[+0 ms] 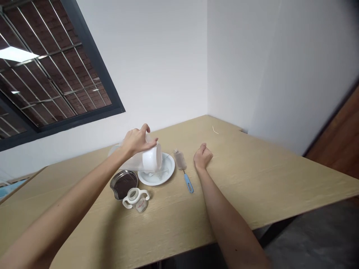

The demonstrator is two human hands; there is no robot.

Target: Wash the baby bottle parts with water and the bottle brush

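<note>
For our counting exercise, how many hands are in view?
2. The left hand holds the tilted white container over the white dish; the right hand is closed, just right of the blue-handled brush.

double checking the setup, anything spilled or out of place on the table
One oddity: a thin, bent pale strand lies alone near the far corner of the table, away from the other things. The container tipped over the white plate is in the left hand; no spill shows.
</note>
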